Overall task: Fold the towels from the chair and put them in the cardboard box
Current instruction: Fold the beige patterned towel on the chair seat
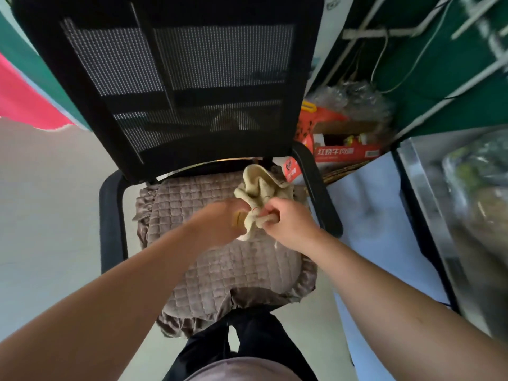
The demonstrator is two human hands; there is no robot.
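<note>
A crumpled pale yellow towel [261,188] lies bunched over the back right of the chair's quilted brown seat cushion [220,265]. My left hand [220,224] and my right hand [288,224] meet at the towel's near end, and both pinch its cloth. The left hand is blurred. The black chair [176,78] has a mesh back and two armrests. An orange and red cardboard box [343,149] with its flaps open stands behind the chair on the right.
A crinkled clear plastic bag [354,97] lies behind the box. A green cloth with white rods and cables [439,64] hangs at the far right. A metal-edged surface [428,204] runs along the right. Pale floor [49,215] spreads to the left.
</note>
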